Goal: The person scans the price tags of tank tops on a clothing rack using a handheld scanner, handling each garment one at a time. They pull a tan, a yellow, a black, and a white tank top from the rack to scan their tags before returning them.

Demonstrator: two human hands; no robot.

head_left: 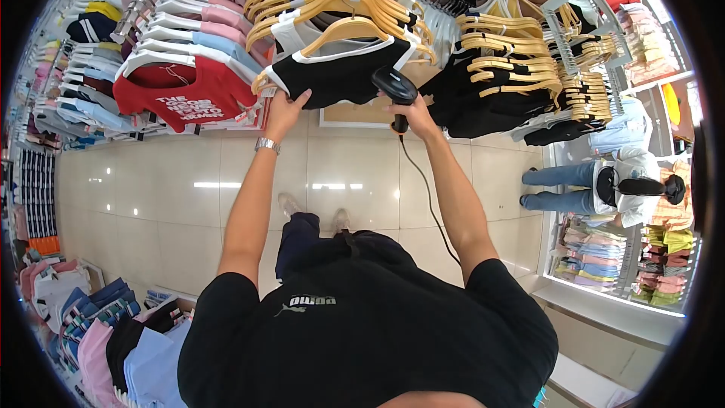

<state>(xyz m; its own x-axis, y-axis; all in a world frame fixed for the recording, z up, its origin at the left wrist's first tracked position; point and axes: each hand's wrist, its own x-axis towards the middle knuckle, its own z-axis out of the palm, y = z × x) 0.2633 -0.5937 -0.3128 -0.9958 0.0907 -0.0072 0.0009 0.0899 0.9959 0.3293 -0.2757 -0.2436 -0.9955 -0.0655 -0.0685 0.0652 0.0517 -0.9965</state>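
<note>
Our right hand (414, 117) is closed around the grip of a black barcode scanner (394, 87), whose head is raised at the lower right edge of a black shirt with white trim (340, 75). The scanner's cable (427, 189) trails down beside our forearm. Our left hand (285, 112), with a silver watch (266, 144) at the wrist, grips that shirt's lower left corner. The shirt hangs on a wooden hanger (343, 29) at the front of a crowded rack. A red printed shirt (185, 94) hangs just left, and another person (604, 185) stands well off right.

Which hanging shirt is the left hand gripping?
The black shirt with white trim, frontmost in its row: the left hand pinches its edge, the right hand holds a scanner nearby; the red shirt hangs untouched.
</note>
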